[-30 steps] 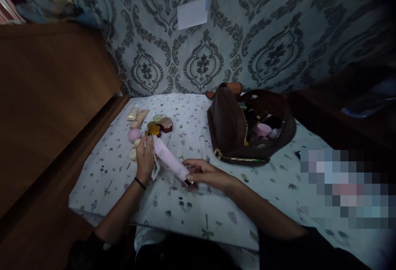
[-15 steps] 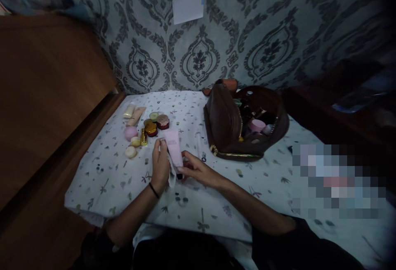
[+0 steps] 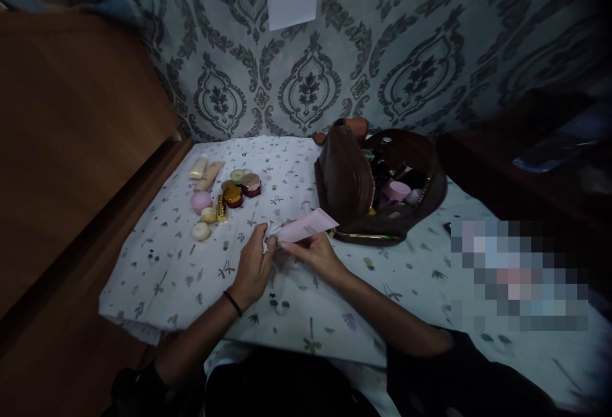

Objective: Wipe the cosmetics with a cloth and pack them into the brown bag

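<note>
My right hand (image 3: 325, 259) is closed around a pale pink squeeze tube (image 3: 308, 224), whose flat end points up and to the right. At the tube's other end, my left hand (image 3: 253, 267) pinches a thin white wipe or cloth (image 3: 274, 228) against it. The cap end is hidden by the fingers and the white material. To the right of the tube stands an open brown cosmetic bag (image 3: 342, 178), with a pink jar (image 3: 396, 190) and other small items inside.
At the left of the patterned cloth (image 3: 191, 296) lie a cream tube (image 3: 199, 167), a beige tube (image 3: 209, 176), a pink round item (image 3: 201, 202), a gold lipstick-like tube (image 3: 220, 208) and several small jars. A wooden cabinet (image 3: 81, 117) borders the left side. A blurred patch covers the right.
The pink tube has turned from upright to slanting right, its flat end swinging toward the bag. My left hand and the white wipe have come to the cap end.
</note>
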### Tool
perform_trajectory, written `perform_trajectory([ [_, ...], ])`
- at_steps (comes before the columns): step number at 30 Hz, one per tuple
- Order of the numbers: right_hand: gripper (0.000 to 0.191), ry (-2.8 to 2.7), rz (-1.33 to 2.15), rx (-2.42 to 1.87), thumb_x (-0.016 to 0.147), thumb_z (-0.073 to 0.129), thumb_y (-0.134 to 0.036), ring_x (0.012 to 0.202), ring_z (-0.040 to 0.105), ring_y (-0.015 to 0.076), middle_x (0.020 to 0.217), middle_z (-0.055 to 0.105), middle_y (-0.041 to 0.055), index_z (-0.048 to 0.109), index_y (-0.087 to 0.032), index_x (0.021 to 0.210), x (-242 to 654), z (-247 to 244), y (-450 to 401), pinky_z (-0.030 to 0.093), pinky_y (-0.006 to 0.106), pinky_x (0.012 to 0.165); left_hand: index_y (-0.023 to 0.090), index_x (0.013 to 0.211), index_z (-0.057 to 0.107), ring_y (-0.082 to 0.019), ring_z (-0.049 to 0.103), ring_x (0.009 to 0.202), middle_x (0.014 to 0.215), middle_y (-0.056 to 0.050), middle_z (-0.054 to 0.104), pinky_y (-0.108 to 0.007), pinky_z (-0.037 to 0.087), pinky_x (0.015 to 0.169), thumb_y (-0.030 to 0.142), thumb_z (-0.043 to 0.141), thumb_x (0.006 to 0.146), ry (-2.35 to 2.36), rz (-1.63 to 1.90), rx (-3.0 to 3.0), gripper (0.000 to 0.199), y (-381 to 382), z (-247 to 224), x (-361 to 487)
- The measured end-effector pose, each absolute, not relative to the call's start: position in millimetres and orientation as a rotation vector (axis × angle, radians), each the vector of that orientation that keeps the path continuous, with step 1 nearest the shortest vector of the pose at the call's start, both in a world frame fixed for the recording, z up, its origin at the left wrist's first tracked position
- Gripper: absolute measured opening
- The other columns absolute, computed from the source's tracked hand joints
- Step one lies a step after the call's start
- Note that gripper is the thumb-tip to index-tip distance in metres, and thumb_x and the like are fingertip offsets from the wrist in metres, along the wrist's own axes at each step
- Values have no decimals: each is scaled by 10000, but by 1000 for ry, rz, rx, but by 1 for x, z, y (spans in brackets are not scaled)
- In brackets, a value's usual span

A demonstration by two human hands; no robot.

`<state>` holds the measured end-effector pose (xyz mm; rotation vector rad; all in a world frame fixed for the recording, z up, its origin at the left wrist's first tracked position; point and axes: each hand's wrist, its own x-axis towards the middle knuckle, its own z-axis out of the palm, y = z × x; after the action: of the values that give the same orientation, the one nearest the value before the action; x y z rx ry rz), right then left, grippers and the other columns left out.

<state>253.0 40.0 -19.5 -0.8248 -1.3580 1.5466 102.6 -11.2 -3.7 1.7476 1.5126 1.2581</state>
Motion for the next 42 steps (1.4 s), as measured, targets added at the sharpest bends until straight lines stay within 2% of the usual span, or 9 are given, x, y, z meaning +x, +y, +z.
perform_trajectory([
  [4,453,-1301,1600,-759,650,838,-444,699,652,174,819,712,19,666,-210,997,254,-14,37,563,334,719,214,917,530,-179,554,773,823,-21,592,-287,443,717,563,400,959,1507,1317,1561,375,-7,-3,99],
  [9,428,-1366,1678,-688,686,827,-400,677,650,156,749,691,-3,656,-208,1028,257,-12,36,557,308,706,215,638,503,-143,494,510,520,20,514,-259,421,524,663,382,915,1442,1279,1278,541,1,-1,97],
  [15,402,-1487,1626,-654,679,840,-366,862,677,189,914,712,33,687,-210,1017,262,-10,36,553,325,801,200,501,490,-84,351,267,339,22,445,-216,256,316,680,458,844,1349,994,873,591,10,-10,86],
  [20,379,-1559,1490,-655,691,832,-370,963,662,214,1019,713,60,712,-218,1016,261,-9,35,539,353,864,179,581,517,-67,326,238,369,29,467,-189,204,277,588,481,842,1231,989,698,486,11,-7,87],
  [24,431,-1389,1564,-749,677,827,-428,766,647,181,824,695,17,693,-227,1034,259,-9,36,545,324,734,178,825,587,-72,353,263,436,42,541,-181,253,288,595,515,832,1121,1098,850,424,7,1,92],
  [28,462,-1220,1603,-826,647,840,-446,625,588,151,690,652,-7,693,-199,1008,259,-9,39,518,299,643,195,1123,577,-101,521,398,664,-2,676,-199,402,385,573,659,756,981,1112,842,533,-5,10,87],
  [32,408,-1004,1673,-828,594,869,-442,622,590,143,717,668,4,682,-189,853,257,-10,41,505,282,608,248,1337,490,-211,690,734,983,-79,707,-255,526,550,395,835,599,843,890,998,828,-14,14,71],
  [37,399,-939,1721,-814,585,879,-430,605,591,131,709,679,5,673,-185,823,255,-12,41,477,257,566,279,1447,363,-213,670,900,1115,-86,651,-278,564,682,321,788,700,925,945,1195,860,-10,4,75],
  [42,380,-1009,1689,-793,598,874,-447,555,551,110,614,648,-6,676,-164,757,255,-12,41,417,223,498,266,1437,334,-190,646,789,1088,-69,615,-292,585,570,408,684,812,1098,1171,1220,730,-9,-4,90],
])
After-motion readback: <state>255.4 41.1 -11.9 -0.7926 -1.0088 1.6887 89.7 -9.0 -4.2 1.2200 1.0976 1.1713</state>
